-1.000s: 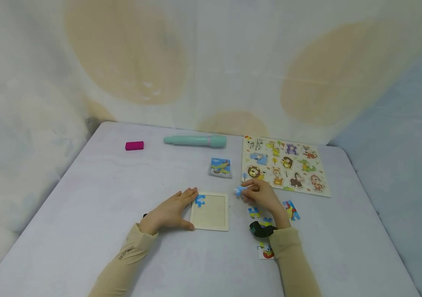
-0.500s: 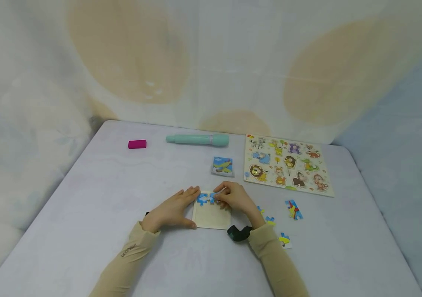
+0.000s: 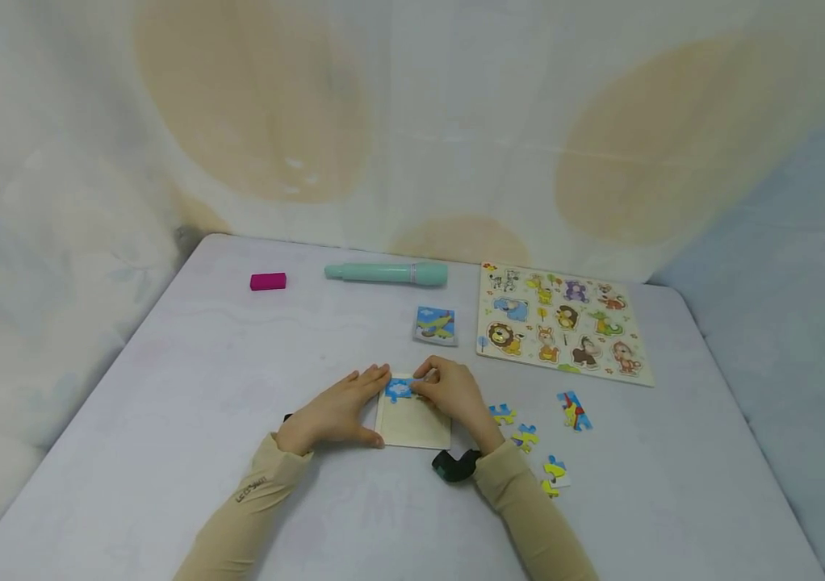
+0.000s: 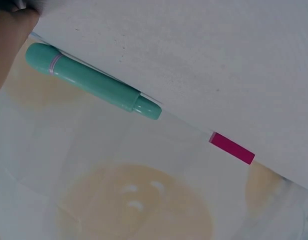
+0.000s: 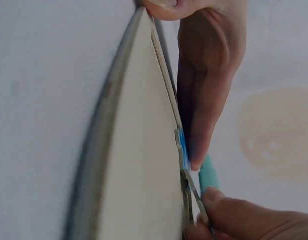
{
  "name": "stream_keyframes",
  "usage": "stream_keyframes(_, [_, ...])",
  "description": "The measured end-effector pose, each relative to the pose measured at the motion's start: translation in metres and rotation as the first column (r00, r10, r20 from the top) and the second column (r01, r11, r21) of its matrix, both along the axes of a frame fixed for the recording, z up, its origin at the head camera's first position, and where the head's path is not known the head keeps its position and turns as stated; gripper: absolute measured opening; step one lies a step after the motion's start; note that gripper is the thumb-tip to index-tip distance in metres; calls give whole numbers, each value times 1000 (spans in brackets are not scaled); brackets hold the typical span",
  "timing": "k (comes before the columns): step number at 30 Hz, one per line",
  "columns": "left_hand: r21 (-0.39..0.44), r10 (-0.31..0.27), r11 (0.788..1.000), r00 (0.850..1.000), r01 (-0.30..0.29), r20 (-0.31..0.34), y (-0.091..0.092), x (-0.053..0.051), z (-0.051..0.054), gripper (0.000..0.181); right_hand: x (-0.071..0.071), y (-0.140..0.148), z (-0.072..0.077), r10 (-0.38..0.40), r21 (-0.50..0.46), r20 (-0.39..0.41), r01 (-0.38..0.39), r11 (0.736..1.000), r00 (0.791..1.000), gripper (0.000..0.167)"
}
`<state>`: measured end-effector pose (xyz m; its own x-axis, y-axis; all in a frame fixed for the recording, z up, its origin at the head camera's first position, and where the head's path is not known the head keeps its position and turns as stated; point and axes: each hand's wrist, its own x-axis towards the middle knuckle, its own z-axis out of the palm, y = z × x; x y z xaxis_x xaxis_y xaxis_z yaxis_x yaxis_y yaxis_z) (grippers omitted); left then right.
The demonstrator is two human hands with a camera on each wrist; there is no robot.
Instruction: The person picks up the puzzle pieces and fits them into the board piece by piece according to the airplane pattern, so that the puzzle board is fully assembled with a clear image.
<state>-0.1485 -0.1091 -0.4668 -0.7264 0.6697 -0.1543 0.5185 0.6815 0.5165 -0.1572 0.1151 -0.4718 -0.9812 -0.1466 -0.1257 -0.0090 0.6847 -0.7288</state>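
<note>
Left sleeve (image 3: 227, 524): one short line of dark lettering (image 3: 250, 490), slanting, capitals. Seems to start "LE"; remaining letters too small and blurred in the head view to read reliably.

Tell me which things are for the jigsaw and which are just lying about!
For the jigsaw:
wooden tray
blue jigsaw pieces
loose jigsaw pieces
airplane picture, maybe the guide

Just lying about, it seems:
magenta block
mint-green tube
animal puzzle board

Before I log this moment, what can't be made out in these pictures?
Head view: upper right corner of the pale frame, behind the right grip.
Right wrist view: printed face of the held puzzle piece, edge-on.
Left wrist view: most of the left grip, cut off by the left edge.
Head view: sleeve lettering, too small to read.
</note>
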Motion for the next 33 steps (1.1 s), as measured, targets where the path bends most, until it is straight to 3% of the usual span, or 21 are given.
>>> stream_keyframes(6, [-1,-1,1000,1000,1,0,0,-1,3,103,1,-4,2,-50,148,-60,58,987,997,22])
stream_keyframes(16, [-4,-7,1000,1000,7,-16,-2,-3,3,103,2,-9,3,-44,167,-83,57,984,996,20])
stream_keyframes(20, [7,3,1000,1000,-3,1,-2,-3,2,103,1,-3,2,-36,84,-53,40,996,998,25])
stream_keyframes(23, [10,5,1000,1000,-5,23,-2,-2,0,103,-1,11,2,2,-56,40,0,998,999,23])
stream_keyframes(26, [-11,5,1000,1000,-5,24,-1,-1,-2,104,-1,36,3,23,-171,108,-4,985,994,22])
stream_keyframes(29, [-16,8,1000,1000,-8,18,1,-3,-3,104,0,66,3,9,-222,111,16,975,994,26])
stream_keyframes(33, [-16,-2,1000,1000,3,14,2,-5,-2,103,7,107,6,-70,-275,123,102,956,990,34])
